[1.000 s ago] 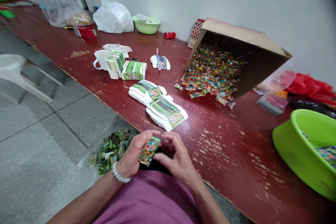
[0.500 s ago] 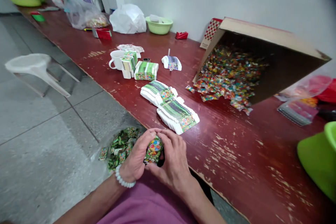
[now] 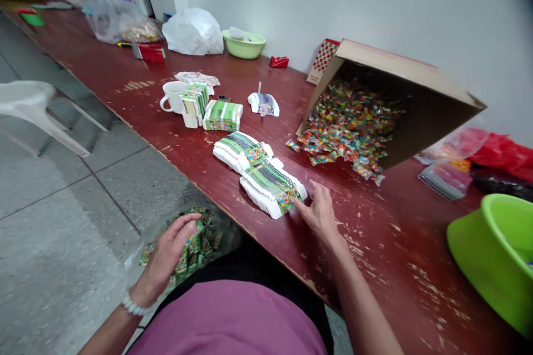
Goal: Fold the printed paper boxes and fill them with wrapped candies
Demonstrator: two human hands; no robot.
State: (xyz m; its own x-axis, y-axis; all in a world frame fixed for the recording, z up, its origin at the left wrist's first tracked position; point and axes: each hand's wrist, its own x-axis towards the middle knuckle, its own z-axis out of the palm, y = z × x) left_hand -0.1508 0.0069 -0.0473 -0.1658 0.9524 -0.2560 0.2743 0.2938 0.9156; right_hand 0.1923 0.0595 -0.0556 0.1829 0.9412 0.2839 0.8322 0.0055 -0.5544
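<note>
My left hand (image 3: 166, 255) is low at the left, over a clear bag of small green boxes (image 3: 204, 236) beside the table edge. Its fingers curl round one small green box at the top of that pile. My right hand (image 3: 318, 211) lies on the red-brown table (image 3: 375, 244) with fingers stretched out. Its fingertips touch the near end of a fanned stack of flat green-and-white box blanks (image 3: 266, 180). A second fanned stack (image 3: 237, 150) lies just behind the first.
A cardboard box (image 3: 400, 66) on its side spills coloured candies (image 3: 345, 122) at the back right. A green basin (image 3: 495, 255) sits at the right edge. Behind the stacks stand a white cup (image 3: 171, 95) and folded green boxes (image 3: 222, 115). A white chair (image 3: 25, 105) is at the left.
My hands have separated. The left went down to the bag with the small green box both hands held; the right reached forward to the near stack of blanks.
</note>
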